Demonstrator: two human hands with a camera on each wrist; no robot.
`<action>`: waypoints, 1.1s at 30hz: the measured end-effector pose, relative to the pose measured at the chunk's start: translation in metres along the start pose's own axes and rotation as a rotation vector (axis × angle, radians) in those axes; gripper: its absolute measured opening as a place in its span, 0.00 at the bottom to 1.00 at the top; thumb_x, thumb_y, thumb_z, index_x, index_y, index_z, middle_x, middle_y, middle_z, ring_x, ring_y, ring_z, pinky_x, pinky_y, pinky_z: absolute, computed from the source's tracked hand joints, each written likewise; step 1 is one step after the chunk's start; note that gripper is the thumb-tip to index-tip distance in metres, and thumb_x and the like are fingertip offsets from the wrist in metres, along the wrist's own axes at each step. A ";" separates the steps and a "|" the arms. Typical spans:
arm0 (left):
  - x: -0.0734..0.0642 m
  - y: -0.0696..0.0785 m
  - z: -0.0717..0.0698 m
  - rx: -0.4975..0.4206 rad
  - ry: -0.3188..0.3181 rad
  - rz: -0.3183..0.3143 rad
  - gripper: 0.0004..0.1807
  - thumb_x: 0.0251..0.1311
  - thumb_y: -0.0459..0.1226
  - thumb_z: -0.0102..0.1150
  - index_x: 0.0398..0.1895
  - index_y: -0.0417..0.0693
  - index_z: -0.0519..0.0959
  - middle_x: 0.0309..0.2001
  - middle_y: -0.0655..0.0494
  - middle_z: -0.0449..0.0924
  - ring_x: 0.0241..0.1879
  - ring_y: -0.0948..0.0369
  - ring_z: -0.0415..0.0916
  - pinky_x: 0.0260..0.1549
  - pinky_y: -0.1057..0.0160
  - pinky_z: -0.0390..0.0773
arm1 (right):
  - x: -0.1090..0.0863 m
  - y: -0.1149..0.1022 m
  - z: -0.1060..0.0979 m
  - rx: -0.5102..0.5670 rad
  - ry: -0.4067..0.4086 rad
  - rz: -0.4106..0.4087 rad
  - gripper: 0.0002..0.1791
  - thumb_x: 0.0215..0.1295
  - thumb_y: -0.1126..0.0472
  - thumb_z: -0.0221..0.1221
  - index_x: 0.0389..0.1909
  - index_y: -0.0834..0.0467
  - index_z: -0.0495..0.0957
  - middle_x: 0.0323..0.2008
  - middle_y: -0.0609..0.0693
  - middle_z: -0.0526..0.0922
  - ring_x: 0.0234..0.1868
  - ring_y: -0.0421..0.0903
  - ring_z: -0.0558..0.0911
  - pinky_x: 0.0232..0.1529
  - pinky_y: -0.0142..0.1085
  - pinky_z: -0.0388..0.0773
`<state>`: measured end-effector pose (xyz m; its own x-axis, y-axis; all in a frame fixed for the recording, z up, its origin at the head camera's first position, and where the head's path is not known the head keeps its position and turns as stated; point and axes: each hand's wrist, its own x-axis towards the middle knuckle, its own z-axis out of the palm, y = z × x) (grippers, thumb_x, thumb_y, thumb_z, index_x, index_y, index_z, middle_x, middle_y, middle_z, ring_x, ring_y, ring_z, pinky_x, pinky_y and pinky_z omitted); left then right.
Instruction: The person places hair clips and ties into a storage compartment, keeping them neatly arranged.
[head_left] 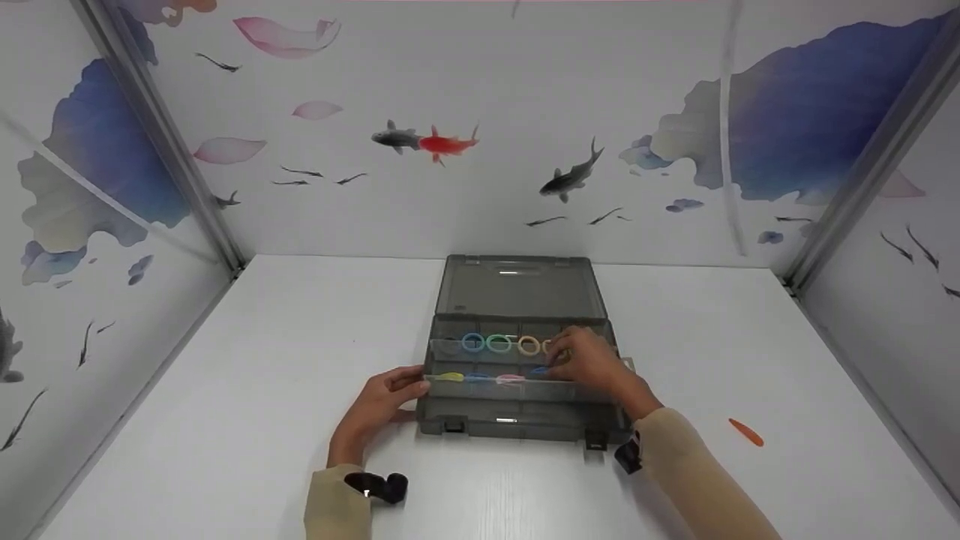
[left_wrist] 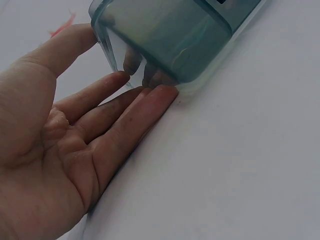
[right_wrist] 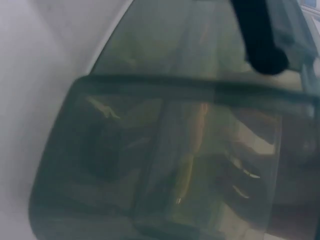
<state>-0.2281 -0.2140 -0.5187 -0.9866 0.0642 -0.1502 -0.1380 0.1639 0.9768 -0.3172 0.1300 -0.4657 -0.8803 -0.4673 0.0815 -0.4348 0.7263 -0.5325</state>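
Observation:
A grey see-through divider box (head_left: 480, 425) lies with its lid (head_left: 521, 289) tipped back. My left hand (head_left: 379, 405) rests against its left wall; in the left wrist view the hand (left_wrist: 95, 110) has straight fingers touching the box's side (left_wrist: 165, 40) and the thumb at its upper edge. Inside the box's right part, the bent fingers of my right hand (head_left: 589, 364) pinch a blue hair clip (head_left: 541, 370). Yellow (head_left: 451, 377), blue (head_left: 478, 378) and pink (head_left: 510, 379) hair clips lie in the same row. Behind them are blue (head_left: 473, 343), green (head_left: 499, 343) and yellow (head_left: 529, 345) rings.
An orange hair clip (head_left: 746, 433) lies on the white table (head_left: 247, 390) to the right of the box. White printed panels (head_left: 480, 67) with fish and petals border the table at the back and both sides. A dark strap piece (right_wrist: 260, 40) crosses the right wrist view.

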 end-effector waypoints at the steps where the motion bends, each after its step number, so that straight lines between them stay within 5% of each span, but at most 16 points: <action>1: 0.000 0.000 0.000 0.001 -0.003 0.002 0.37 0.63 0.49 0.66 0.70 0.41 0.69 0.69 0.39 0.72 0.67 0.46 0.72 0.56 0.50 0.81 | 0.000 0.000 0.001 -0.009 0.002 0.001 0.04 0.54 0.62 0.74 0.27 0.53 0.88 0.55 0.56 0.83 0.61 0.61 0.76 0.67 0.68 0.60; 22: 0.000 -0.002 -0.001 0.004 -0.017 -0.001 0.37 0.63 0.50 0.67 0.71 0.42 0.69 0.69 0.40 0.71 0.67 0.46 0.72 0.54 0.51 0.82 | -0.002 -0.002 0.005 -0.047 0.016 -0.006 0.03 0.53 0.62 0.74 0.27 0.51 0.89 0.56 0.54 0.84 0.62 0.60 0.76 0.66 0.71 0.58; 29: -0.001 0.000 0.000 0.009 -0.004 -0.007 0.36 0.63 0.49 0.66 0.71 0.43 0.70 0.69 0.40 0.71 0.67 0.46 0.72 0.55 0.50 0.82 | -0.008 -0.001 -0.005 0.089 0.035 -0.058 0.07 0.59 0.62 0.71 0.38 0.58 0.89 0.59 0.62 0.79 0.64 0.63 0.74 0.61 0.61 0.73; 33: 0.000 0.000 0.002 0.031 0.023 -0.015 0.36 0.63 0.50 0.66 0.70 0.44 0.71 0.69 0.42 0.72 0.66 0.47 0.73 0.55 0.50 0.82 | -0.019 -0.004 -0.014 0.166 0.072 -0.093 0.08 0.62 0.62 0.68 0.42 0.57 0.88 0.62 0.63 0.77 0.67 0.65 0.70 0.63 0.62 0.71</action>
<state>-0.2278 -0.2126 -0.5194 -0.9861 0.0392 -0.1612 -0.1507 0.1951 0.9691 -0.3014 0.1433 -0.4536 -0.8520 -0.4865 0.1936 -0.4825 0.5858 -0.6512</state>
